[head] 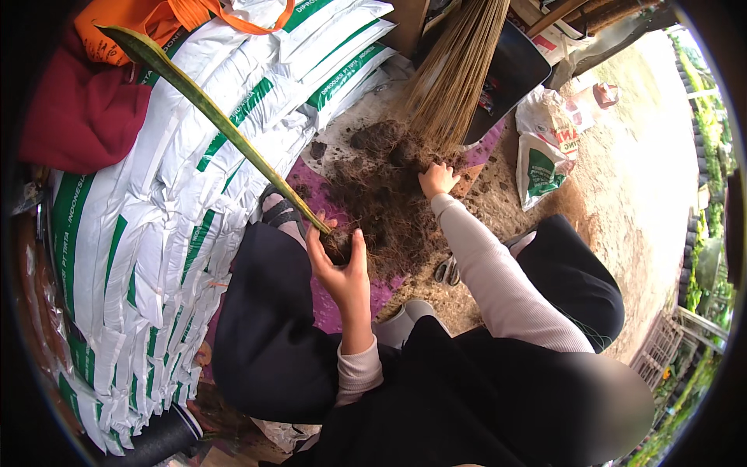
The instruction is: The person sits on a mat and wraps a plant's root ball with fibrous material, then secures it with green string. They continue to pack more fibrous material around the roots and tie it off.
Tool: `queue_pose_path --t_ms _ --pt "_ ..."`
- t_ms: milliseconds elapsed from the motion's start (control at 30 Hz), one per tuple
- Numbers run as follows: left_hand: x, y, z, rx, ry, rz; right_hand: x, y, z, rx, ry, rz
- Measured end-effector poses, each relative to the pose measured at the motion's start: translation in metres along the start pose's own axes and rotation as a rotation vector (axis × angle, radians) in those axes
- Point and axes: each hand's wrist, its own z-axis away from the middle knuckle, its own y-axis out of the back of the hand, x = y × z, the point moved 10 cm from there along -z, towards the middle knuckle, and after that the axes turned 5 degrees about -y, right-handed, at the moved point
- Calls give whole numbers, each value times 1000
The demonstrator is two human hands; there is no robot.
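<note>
My left hand [344,280] is curved around the root ball [338,248] of a snake plant, thumb on one side and fingers on the other. One long, yellow-edged leaf [233,137] rises from it and slants to the upper left. Dark soil tangled with fibrous roots [385,204] lies heaped before me on a purple sheet [327,300]. At the heap's right edge, my right hand [439,179] touches the soil and roots with bent fingers; whether they grip anything is hidden. Scissors [447,271] lie on the ground below the right forearm.
Stacked white-and-green plastic sacks [157,233] form a wall on the left, with a maroon cloth [87,111] and an orange bag [134,26] on top. Beyond the heap, a stick broom [461,76] leans over a black dustpan [513,70]. A crumpled printed bag [543,152] lies right.
</note>
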Motion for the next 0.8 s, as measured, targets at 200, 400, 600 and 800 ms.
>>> queue_pose_path --t_ms 200,400,600,800 --pt "7 -2 -2 -19 -58 -34 -8 30 8 -45 279 -318" --pt "9 -1 1 -13 -50 39 -19 117 64 24 588 -328" --pt "27 6 5 -20 -126 57 -21 211 118 381 780 -469" --pt "38 15 12 4 -190 88 -17 287 158 346 784 -734"
